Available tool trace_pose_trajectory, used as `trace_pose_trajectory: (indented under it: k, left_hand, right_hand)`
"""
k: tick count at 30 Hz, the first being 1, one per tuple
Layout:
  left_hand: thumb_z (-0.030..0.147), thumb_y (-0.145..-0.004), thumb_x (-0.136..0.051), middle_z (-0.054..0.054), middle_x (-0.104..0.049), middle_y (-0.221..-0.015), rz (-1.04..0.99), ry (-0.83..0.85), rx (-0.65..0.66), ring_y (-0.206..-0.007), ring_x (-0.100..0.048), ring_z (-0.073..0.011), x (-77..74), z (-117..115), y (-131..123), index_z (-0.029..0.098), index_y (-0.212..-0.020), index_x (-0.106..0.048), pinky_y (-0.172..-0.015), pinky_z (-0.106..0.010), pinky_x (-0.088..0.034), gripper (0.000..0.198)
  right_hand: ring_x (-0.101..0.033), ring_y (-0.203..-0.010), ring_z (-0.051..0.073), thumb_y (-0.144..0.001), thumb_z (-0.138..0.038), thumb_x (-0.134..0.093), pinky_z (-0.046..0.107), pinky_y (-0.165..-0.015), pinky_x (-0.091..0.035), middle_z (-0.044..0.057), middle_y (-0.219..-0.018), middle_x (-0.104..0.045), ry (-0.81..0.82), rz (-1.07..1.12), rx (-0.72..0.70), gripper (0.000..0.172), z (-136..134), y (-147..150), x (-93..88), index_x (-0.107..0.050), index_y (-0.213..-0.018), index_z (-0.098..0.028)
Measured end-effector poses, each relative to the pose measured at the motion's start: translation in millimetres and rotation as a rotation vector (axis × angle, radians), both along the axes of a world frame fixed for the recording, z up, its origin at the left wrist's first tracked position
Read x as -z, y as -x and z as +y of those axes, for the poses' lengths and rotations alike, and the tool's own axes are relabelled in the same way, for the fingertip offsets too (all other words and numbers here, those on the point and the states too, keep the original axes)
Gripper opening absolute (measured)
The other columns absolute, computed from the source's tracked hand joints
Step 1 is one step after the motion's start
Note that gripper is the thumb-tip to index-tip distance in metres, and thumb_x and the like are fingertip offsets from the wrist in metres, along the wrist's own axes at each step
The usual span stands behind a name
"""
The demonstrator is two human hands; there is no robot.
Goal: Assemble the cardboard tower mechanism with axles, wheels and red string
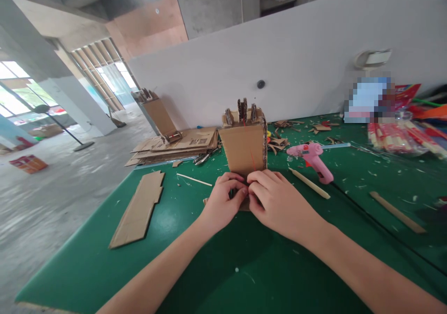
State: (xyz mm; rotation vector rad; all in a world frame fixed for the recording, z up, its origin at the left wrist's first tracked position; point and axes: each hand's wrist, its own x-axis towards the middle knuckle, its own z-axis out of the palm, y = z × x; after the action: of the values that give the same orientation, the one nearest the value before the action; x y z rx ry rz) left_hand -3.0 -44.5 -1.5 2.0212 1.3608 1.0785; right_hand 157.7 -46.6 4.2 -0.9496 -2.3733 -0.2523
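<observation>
A cardboard structure [243, 147] stands upright on the green table, with small layered cardboard tabs [244, 111] on its top. Down its front face runs a thin red string [253, 158], which disappears behind the fingers of my right hand [274, 197]. My left hand [223, 202] meets it low in front of the structure, fingertips pinched together and almost touching. Whatever lies between the left fingertips is hidden. Beneath both hands, part of a cardboard base [245, 205] shows.
A pink glue gun [314, 158] with a black cord lies right of a cardboard strip [310, 183]. To the left are a notched cardboard piece [138, 211] and a thin stick [194, 180]. Stacked cardboard sheets [188, 139] and pliers-like tools [206, 155] lie behind. Plastic-wrapped packs [405, 137] sit far right.
</observation>
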Motion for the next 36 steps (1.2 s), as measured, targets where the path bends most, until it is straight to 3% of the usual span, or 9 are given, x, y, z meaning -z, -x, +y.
trace_pose_trajectory:
  k: [4,7,10,15,24,30,36]
  left_hand:
    - [0.011,-0.078,-0.053,-0.004,-0.059,-0.093,0.066,-0.109,0.02,-0.096,-0.053,-0.0177,0.1,-3,2,0.019,-0.08,-0.061,-0.089,-0.037,-0.043,0.011]
    - [0.011,-0.073,-0.058,-0.005,-0.058,-0.1,0.182,-0.254,0.053,-0.1,-0.049,-0.019,0.3,-7,4,0.019,-0.09,-0.058,-0.089,-0.038,-0.043,0.018]
    - [0.013,-0.074,-0.061,-0.005,-0.058,-0.104,0.271,-0.37,0.11,-0.101,-0.048,-0.0192,1.4,-9,6,0.019,-0.088,-0.058,-0.09,-0.037,-0.042,0.016]
    - [0.013,-0.081,-0.056,-0.003,-0.06,-0.093,0.256,-0.441,0.135,-0.089,-0.05,-0.0156,3.2,-6,9,0.019,-0.08,-0.059,-0.081,-0.033,-0.044,0.007]
    - [0.012,-0.077,-0.058,-0.003,-0.06,-0.083,0.215,-0.447,0.148,-0.077,-0.054,-0.0131,-0.4,-3,16,0.017,-0.067,-0.056,-0.073,-0.031,-0.046,0.011]
    - [0.018,-0.08,-0.059,-0.004,-0.061,-0.088,0.192,-0.365,0.245,-0.083,-0.058,-0.0137,-3.5,-1,21,0.018,-0.074,-0.063,-0.078,-0.03,-0.047,0.007]
    - [0.022,-0.086,-0.052,-0.004,-0.059,-0.093,0.467,-0.37,0.267,-0.089,-0.052,-0.0158,-21.4,-5,28,0.02,-0.081,-0.064,-0.081,-0.034,-0.041,0.013]
  right_hand:
    - [-0.049,-0.09,0.019,-0.078,-0.013,-0.047,0.035,-0.077,-0.042,0.006,-0.096,-0.056,0.088,0.134,-0.019,0.01,-2,-3,-4.2,-0.054,-0.073,-0.017]
    - [-0.048,-0.091,0.019,-0.076,-0.012,-0.049,0.036,-0.079,-0.042,0.004,-0.098,-0.056,0.137,0.168,-0.04,0.009,-3,-5,-6.2,-0.052,-0.07,-0.018]
    - [-0.048,-0.089,0.018,-0.075,-0.011,-0.05,0.036,-0.079,-0.042,0.004,-0.096,-0.056,0.178,0.171,-0.075,0.009,-4,-6,-7.5,-0.051,-0.07,-0.018]
    - [-0.048,-0.081,0.015,-0.082,-0.012,-0.044,0.031,-0.074,-0.043,0.004,-0.088,-0.054,0.24,0.197,-0.175,0.012,-3,-6,-9.7,-0.052,-0.075,-0.017]
    - [-0.047,-0.085,0.014,-0.089,-0.016,-0.041,0.03,-0.077,-0.042,0.003,-0.089,-0.053,0.287,0.179,-0.234,0.013,-2,-9,-10.8,-0.053,-0.082,-0.018]
    - [-0.046,-0.081,0.013,-0.08,-0.006,-0.044,0.028,-0.071,-0.042,0.002,-0.087,-0.052,0.29,0.191,-0.219,0.013,-1,-12,-11.1,-0.046,-0.08,-0.018]
    - [-0.046,-0.081,0.017,-0.084,-0.005,-0.041,0.033,-0.072,-0.04,0.006,-0.087,-0.054,0.108,0.013,-0.198,0.015,8,-16,-10.2,-0.05,-0.081,-0.017]
